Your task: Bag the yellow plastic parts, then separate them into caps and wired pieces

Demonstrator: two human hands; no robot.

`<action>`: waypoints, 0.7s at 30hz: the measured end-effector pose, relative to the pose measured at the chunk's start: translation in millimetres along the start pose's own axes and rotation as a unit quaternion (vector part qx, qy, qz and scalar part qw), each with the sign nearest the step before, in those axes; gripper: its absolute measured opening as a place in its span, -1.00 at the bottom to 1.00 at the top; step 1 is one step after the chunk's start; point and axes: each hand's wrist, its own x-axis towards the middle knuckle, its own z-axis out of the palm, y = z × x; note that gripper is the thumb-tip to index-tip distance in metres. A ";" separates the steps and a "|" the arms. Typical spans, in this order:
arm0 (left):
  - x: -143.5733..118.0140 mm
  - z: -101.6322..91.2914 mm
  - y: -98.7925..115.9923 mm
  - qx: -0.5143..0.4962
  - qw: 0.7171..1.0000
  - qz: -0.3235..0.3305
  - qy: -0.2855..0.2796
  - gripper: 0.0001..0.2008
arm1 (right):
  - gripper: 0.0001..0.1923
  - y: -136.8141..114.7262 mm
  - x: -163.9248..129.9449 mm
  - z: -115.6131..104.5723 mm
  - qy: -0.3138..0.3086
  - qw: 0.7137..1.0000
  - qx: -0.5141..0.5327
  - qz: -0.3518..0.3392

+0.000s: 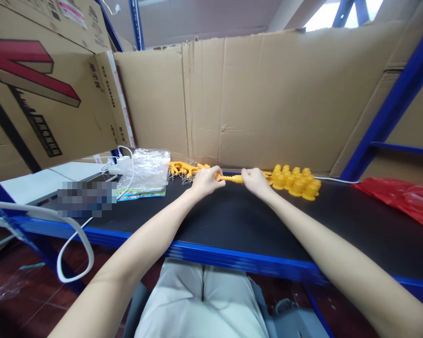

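Observation:
Between my hands stretches a long, thin yellow plastic piece point(232, 179) with a twisted-looking shaft, held level just above the black tabletop. My left hand point(207, 181) is closed around its left end. My right hand point(255, 181) pinches it farther right, and a bit of yellow shows past that hand. Left of my left hand lie yellow branch-shaped parts point(185, 169), with small shiny metal pieces point(188, 179) scattered around them. Several yellow cup-like bases point(296, 181) stand in rows just right of my right hand.
Clear plastic bags point(146, 169) lie left on the black table point(232, 220), whose front edge is a blue beam point(232, 253). A red plastic bag point(402, 199) is at the right. Cardboard point(268, 94) walls the back. A white cable point(86, 244) loops at the left edge.

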 end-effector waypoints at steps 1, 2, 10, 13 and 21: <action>-0.6 -0.4 1.3 0.005 1.000 0.008 0.005 -0.77 | -0.55 -0.2 0.3 -0.1 -0.026 0.999 0.033 0.032; -1.3 -0.8 2.8 0.009 1.000 0.016 0.009 -0.77 | -0.56 -0.5 0.2 -0.4 -0.052 0.994 0.067 0.066; -1.2 -1.0 9.1 0.006 1.000 0.012 -0.005 -0.80 | -0.60 -2.4 -4.8 -4.0 -0.126 0.966 0.176 0.141; -0.2 -0.4 8.2 0.004 1.000 -0.006 -0.024 -0.80 | -0.56 1.7 -3.0 -3.2 -0.162 0.956 0.191 0.155; 1.0 0.3 4.0 0.007 0.999 -0.023 -0.033 -0.79 | -0.51 15.4 1.6 3.2 -0.161 0.954 0.244 0.065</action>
